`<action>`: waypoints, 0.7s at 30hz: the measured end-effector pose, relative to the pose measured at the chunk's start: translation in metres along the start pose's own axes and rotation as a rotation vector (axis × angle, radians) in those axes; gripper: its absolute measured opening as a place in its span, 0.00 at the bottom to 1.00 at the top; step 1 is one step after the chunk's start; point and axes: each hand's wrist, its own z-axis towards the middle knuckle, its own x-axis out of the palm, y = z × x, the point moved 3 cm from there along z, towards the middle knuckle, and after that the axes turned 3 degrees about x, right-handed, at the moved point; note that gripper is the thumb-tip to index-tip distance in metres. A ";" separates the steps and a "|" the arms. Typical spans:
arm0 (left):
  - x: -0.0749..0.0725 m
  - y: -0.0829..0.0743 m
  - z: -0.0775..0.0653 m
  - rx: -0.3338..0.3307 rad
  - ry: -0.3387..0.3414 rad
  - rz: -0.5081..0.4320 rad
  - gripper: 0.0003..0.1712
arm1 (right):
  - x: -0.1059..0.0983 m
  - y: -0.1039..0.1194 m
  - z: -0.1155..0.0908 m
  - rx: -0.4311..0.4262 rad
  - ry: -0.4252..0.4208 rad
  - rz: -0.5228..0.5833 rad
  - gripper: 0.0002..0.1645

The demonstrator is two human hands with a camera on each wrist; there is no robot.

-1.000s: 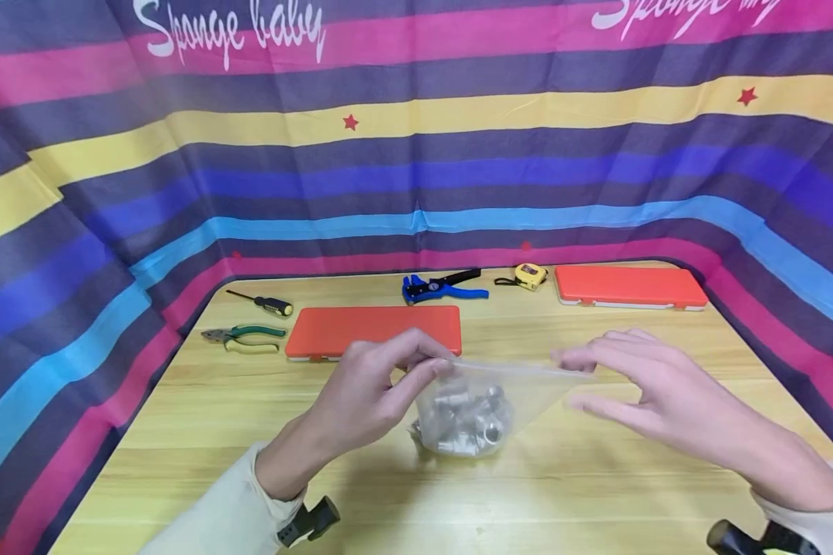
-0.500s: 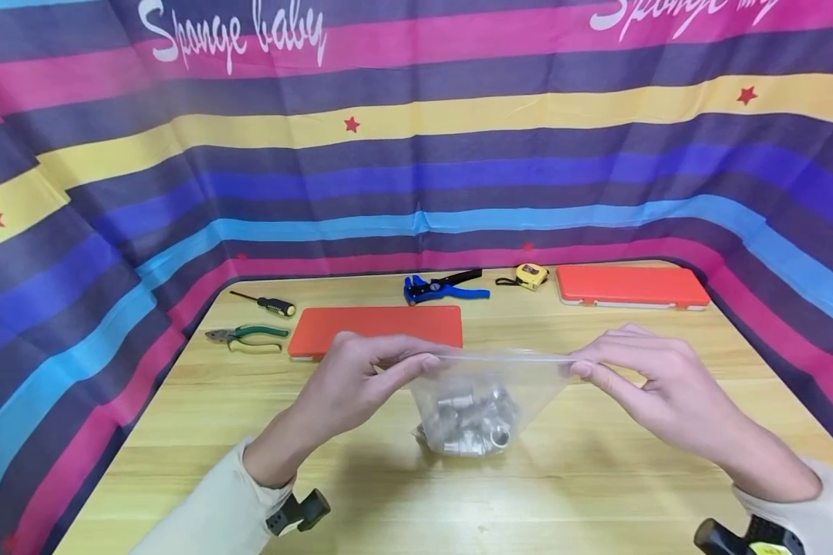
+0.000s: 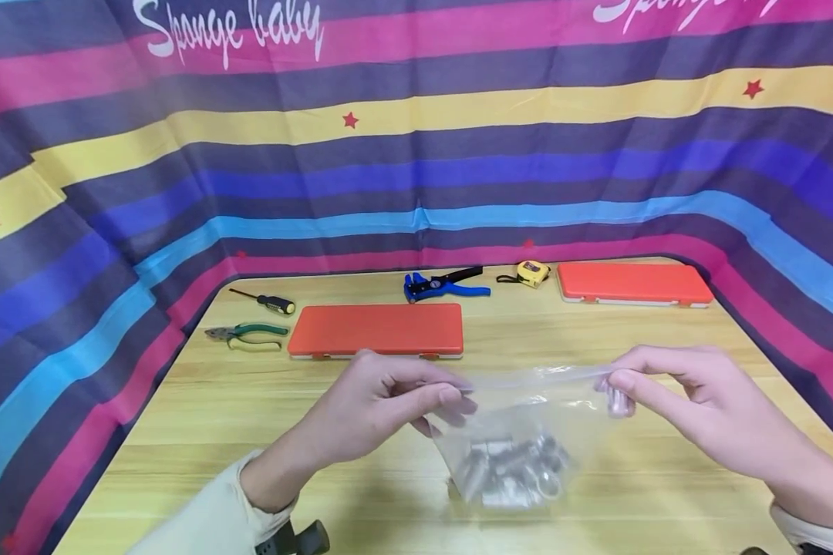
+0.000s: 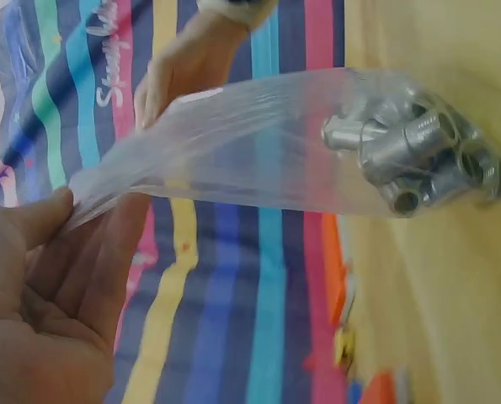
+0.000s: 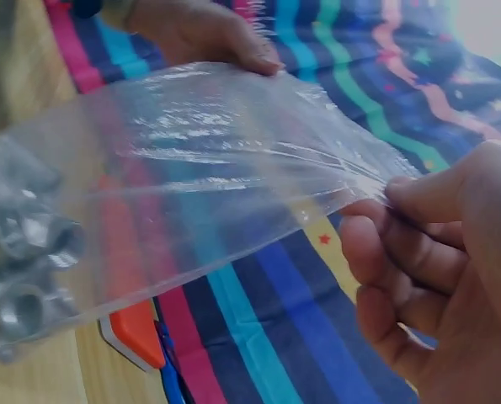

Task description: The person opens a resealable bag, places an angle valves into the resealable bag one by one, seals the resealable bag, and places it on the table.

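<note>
A clear plastic bag point(image 3: 527, 408) hangs stretched between my two hands, with several hollow silver metal cylinders that look like sockets point(image 3: 510, 474) gathered at its bottom. My left hand point(image 3: 378, 408) pinches the left end of the bag's top edge between thumb and fingers. At the other end, my right hand point(image 3: 711, 412) pinches the right top corner, where the plastic bunches up. The right wrist view shows the bag's film point(image 5: 191, 151) pulled into creases toward the right thumb. In the left wrist view the sockets point(image 4: 410, 151) lie close to the tabletop; contact is unclear.
Behind the hands lie a flat orange case point(image 3: 378, 330) and, back right, a second orange case point(image 3: 635, 283). Blue wire strippers point(image 3: 447, 285) and a yellow tape measure point(image 3: 531, 274) sit along the back. Green-handled pliers point(image 3: 246, 333) and a screwdriver point(image 3: 267, 301) lie at left.
My right hand came in and took hold of the bag's right top corner. The bag has since moved nearer and to the right, with both hands holding it.
</note>
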 end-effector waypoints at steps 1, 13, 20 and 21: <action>0.004 0.001 0.002 -0.036 0.019 -0.048 0.13 | -0.002 -0.002 -0.002 0.026 0.026 0.037 0.24; 0.005 0.069 0.082 -0.293 -0.054 0.022 0.15 | 0.000 -0.102 0.017 0.462 0.030 0.114 0.17; -0.011 0.109 0.119 -0.321 -0.102 0.346 0.14 | 0.018 -0.152 0.047 0.562 0.018 0.045 0.22; -0.014 0.112 0.121 -0.331 -0.108 0.366 0.14 | 0.019 -0.156 0.049 0.575 0.023 0.045 0.23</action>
